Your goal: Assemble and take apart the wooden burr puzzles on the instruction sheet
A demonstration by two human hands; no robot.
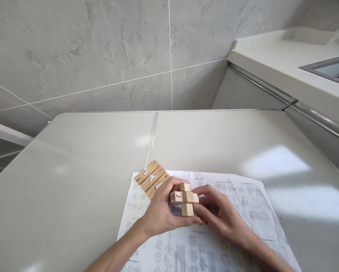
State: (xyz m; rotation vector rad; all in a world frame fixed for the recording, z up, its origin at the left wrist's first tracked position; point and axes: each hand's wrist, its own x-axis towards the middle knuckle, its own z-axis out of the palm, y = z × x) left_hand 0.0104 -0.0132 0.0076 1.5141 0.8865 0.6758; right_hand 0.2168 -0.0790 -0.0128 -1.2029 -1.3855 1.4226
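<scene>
A cross-shaped wooden burr puzzle (187, 206) is held up between both hands, above a printed paper sheet. Handwritten marks, among them a "3", show on its left arm. My left hand (163, 209) wraps round it from the left, fingers at the back and thumb along the front. From the right, my right hand (219, 209) pinches the puzzle's right arm with thumb and fingers. Behind my left hand lie flat wooden pieces (155, 177) side by side, with cut-out notches and handwritten numbers. My left hand hides part of them.
The paper sheet (243, 223), printed with small diagrams, lies on a glossy pale table (87, 170) with a seam across it. A grey tiled wall (101, 49) stands behind. At the right is a white counter (271, 56) with a metal-edged opening.
</scene>
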